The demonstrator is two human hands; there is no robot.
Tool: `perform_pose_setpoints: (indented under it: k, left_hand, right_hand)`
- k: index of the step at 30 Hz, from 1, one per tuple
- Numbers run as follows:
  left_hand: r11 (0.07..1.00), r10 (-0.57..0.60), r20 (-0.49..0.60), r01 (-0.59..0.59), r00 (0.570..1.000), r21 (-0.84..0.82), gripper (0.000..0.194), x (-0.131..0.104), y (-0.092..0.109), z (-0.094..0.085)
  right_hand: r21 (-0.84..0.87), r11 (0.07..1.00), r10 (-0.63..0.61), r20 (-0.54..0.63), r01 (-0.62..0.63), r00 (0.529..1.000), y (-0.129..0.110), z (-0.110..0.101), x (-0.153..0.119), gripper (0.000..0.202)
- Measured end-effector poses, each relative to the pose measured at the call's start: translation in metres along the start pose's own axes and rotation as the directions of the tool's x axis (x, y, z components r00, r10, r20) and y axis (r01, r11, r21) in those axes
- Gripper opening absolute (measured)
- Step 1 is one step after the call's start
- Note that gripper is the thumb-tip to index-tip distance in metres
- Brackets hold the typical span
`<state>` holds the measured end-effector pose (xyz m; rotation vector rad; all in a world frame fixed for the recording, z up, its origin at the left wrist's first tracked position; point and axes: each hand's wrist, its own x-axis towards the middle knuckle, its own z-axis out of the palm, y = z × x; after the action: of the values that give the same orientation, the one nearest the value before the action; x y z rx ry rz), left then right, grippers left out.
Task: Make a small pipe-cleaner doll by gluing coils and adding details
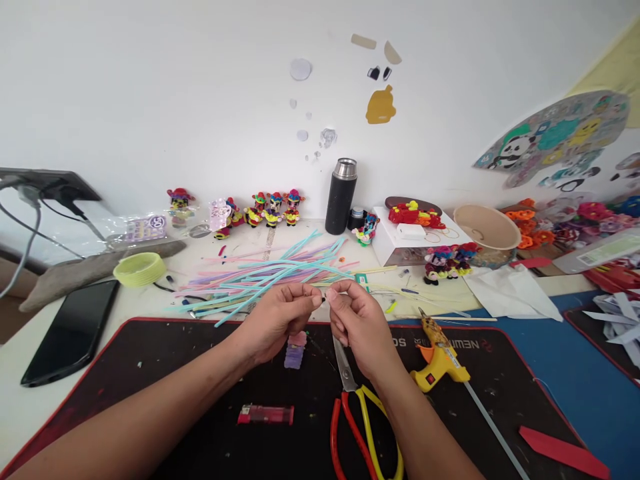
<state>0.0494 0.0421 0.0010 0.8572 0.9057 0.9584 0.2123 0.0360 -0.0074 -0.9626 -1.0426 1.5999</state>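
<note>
My left hand [285, 312] and my right hand [357, 319] meet above the far edge of the black mat [190, 393], fingertips pinched and almost touching. Between them shows a tiny dark piece [323, 299], too small to name. Both hands are closed; I cannot tell which one grips the piece. Scissors [346, 380] with red and yellow handles lie partly beneath my right hand and forearm. Just below my left hand is a small pink and purple ridged piece [295, 351]. Nearer me, a pink lighter [266, 415] rests on the mat.
Pastel pipe cleaners [235, 277] are heaped behind the hands. A yellow glue gun [443, 360] lies to the right, a phone [70, 333] at left. A black flask [341, 197], several small figurines [273, 208] and a white box [395, 243] stand along the wall.
</note>
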Motion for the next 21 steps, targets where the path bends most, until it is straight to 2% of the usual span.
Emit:
perform_pose_setpoints:
  k: [5,21]
  left_hand:
    - [1.0,0.023,-0.025,-0.023,0.999,-0.012,0.04,-0.0001,0.0015,0.0006]
    - [1.0,-0.002,-0.042,0.001,0.999,-0.028,0.044,0.0009,-0.0038,-0.0008]
  right_hand:
    - [-0.043,0.998,-0.035,-0.024,0.034,0.999,-0.0024,-0.0012,0.0005,0.038]
    - [-0.136,0.991,-0.013,-0.025,0.01,1.0,-0.0009,-0.0015,-0.0015,0.033]
